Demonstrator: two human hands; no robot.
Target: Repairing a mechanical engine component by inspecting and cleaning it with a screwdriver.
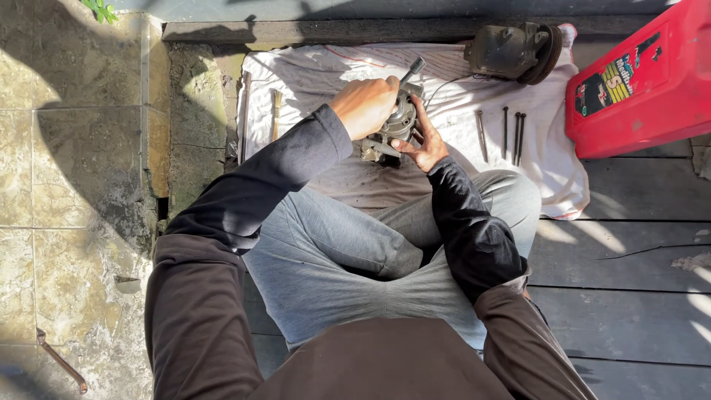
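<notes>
A round metal motor part sits on a white cloth in front of the person's knees. The left hand is closed over its top, by a tool handle; the right hand cups its side, fingers half open. Long bolts, a dark housing and a red can lie nearby.

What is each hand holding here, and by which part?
The left hand grips a tool handle over the round metal engine part, hiding its lower end. The right hand steadies that part from its right side.
</notes>
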